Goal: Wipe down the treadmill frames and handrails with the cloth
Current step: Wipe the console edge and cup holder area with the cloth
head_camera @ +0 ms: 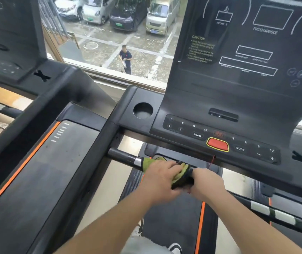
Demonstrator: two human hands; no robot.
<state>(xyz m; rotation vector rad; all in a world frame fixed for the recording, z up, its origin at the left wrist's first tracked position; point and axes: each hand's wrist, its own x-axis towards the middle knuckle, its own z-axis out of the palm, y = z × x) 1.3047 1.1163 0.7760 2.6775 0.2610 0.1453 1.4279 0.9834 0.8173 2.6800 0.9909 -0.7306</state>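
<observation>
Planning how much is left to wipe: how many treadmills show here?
2. The near treadmill stands straight ahead, its console at the right; the second treadmill is beside it on the left. More may stand outside the frame.

Single head-worn view, wide-angle, facing forward and down; handrail [122,156] close below, console [238,88] at 1 o'clock, window [119,43] at 12.

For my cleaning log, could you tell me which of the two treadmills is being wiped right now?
The right treadmill: the left hand grips the cloth round its front bar; the left treadmill is untouched.
</observation>
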